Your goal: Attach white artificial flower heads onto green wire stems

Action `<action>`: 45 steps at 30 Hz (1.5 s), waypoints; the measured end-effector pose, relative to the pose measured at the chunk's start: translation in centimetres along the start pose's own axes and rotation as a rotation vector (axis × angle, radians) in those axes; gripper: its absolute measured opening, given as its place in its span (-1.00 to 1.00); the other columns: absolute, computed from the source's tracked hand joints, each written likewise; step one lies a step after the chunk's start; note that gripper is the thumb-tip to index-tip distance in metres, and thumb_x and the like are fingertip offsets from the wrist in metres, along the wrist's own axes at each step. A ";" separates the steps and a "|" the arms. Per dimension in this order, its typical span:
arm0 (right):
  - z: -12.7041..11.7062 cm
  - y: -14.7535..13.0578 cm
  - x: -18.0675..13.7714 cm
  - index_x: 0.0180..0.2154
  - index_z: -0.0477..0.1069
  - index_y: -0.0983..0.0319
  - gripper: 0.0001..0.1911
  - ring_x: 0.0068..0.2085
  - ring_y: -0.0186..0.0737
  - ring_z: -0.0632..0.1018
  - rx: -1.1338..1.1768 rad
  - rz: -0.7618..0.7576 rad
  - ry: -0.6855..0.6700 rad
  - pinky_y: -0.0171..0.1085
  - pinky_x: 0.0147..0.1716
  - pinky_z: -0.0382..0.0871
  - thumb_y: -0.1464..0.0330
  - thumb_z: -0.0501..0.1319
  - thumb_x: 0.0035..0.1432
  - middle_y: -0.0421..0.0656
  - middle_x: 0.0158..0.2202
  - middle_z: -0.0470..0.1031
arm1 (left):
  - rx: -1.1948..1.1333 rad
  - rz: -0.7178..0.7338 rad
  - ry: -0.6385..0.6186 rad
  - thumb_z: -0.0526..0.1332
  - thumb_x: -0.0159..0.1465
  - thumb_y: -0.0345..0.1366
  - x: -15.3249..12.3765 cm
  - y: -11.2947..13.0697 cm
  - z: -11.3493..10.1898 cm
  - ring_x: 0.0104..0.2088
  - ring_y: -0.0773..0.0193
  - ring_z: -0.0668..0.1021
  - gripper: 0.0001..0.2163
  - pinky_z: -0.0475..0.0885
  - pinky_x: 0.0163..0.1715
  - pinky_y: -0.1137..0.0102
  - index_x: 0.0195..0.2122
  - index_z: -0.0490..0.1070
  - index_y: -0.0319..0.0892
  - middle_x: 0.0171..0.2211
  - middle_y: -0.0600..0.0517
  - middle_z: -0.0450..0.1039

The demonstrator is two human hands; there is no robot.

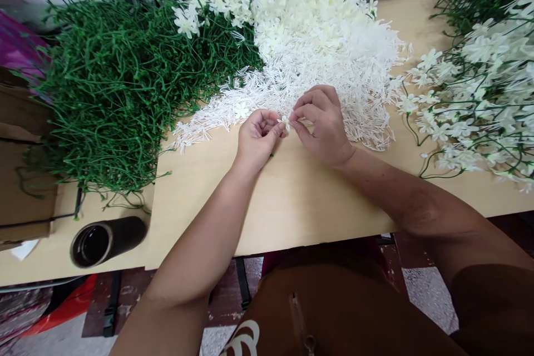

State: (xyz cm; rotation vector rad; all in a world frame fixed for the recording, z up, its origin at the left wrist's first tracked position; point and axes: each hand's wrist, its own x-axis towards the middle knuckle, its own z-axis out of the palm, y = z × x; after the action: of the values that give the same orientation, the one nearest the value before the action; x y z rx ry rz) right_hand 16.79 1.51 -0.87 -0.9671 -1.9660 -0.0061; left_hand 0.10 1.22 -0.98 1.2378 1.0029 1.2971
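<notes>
Near the middle of the table, my left hand (262, 132) is closed in a pinch around a small white artificial flower (285, 123). My right hand (321, 122) meets it from the right, thumb and fingertips pinched at the flower's edge; whether a thin piece sits between them is too small to tell. A short bit of green stem shows just below my left hand. Behind both hands spreads a heap of thin white stamen-like pieces (334, 78), with loose white blossoms (300, 5) piled above it. One loose blossom (241, 110) lies left of my hands.
A large mound of green plastic stems (112, 78) covers the left side. Assembled white flowers on green stems (471, 105) lie at the right. A dark open cup (125, 235) stands at the front left, close to a cardboard box (25, 167). The table's front edge (292, 246) runs below my forearms.
</notes>
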 end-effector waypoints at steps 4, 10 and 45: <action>0.1 0.1 -0.2 -0.31 0.43 0.14 -0.84 0.03 0.01 0.41 0.000 0.025 -0.061 0.12 0.06 0.30 0.30 0.13 0.33 -0.08 -0.19 0.49 | 0.012 -0.036 0.016 0.53 -0.03 -0.21 0.0 0.1 0.0 -0.55 0.42 0.56 -0.65 0.47 -0.50 0.54 -0.39 0.38 -0.16 -0.57 0.18 0.44; 0.0 0.1 -0.3 -0.27 0.47 0.14 -0.73 0.15 0.04 0.39 -0.051 0.036 -0.142 0.22 0.18 0.17 0.25 0.04 0.38 -0.07 -0.10 0.51 | 0.006 -0.065 0.041 0.54 -0.04 -0.24 0.0 0.5 0.2 -0.58 0.45 0.54 -0.65 0.48 -0.50 0.54 -0.42 0.35 -0.16 -0.61 0.22 0.40; 1.0 0.4 -0.2 -0.38 0.40 0.19 -0.88 -0.08 -0.13 0.52 0.269 0.174 -0.103 -0.05 -0.02 0.43 0.36 0.21 0.24 -0.09 -0.19 0.54 | 0.012 0.006 -0.026 0.52 -0.01 -0.28 0.0 0.7 -0.1 -0.49 0.41 0.56 -0.73 0.53 -0.38 0.49 -0.41 0.43 -0.16 -0.52 0.12 0.49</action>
State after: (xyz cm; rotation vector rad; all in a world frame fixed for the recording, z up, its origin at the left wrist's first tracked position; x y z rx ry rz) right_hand 16.41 2.04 -1.71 -0.9702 -1.9084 0.4036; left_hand -0.06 1.18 -0.33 1.2649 0.9908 1.2782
